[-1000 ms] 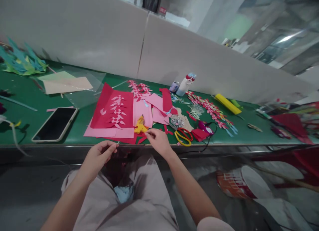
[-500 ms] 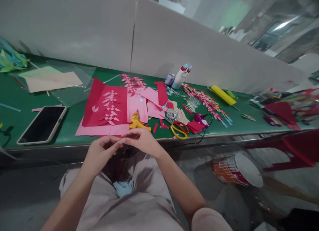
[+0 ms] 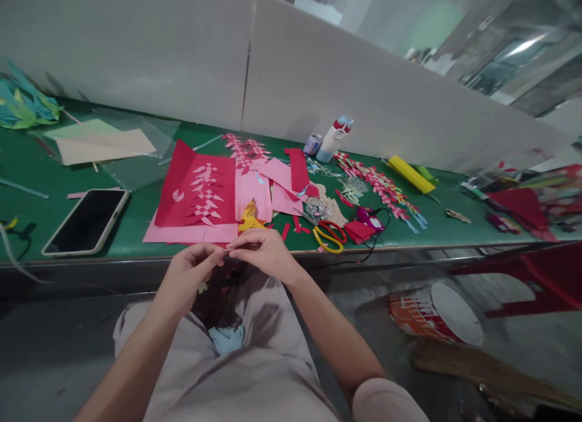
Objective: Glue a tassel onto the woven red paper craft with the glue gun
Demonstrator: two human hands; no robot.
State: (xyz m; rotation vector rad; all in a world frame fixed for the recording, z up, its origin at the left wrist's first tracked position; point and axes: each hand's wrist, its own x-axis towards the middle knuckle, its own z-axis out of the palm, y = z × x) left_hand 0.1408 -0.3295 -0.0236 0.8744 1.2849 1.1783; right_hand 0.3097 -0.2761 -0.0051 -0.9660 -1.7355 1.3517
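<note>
My left hand [image 3: 187, 275] and my right hand [image 3: 265, 252] meet fingertip to fingertip just below the front edge of the green table [image 3: 136, 243], above my lap. Both pinch a small thin piece [image 3: 226, 250], too small to identify. A pale scrap [image 3: 202, 287] hangs under my left hand. Just beyond the hands lie a yellow glue gun [image 3: 249, 221], a red paper sheet with woven pink strips [image 3: 195, 191] and pink paper [image 3: 254, 194].
Red-and-yellow scissors [image 3: 330, 235] lie right of my hands, and a phone [image 3: 86, 221] lies left. Further back are a white bottle [image 3: 334, 138], woven strips [image 3: 382, 191] and a yellow roll [image 3: 409, 173]. A bucket [image 3: 431, 319], a broom [image 3: 477, 373] and a red stool [image 3: 536, 276] sit on the floor at right.
A second ago my hands were apart, the right one over the table edge. They have come together and now pinch at one spot. The view has shifted slightly.
</note>
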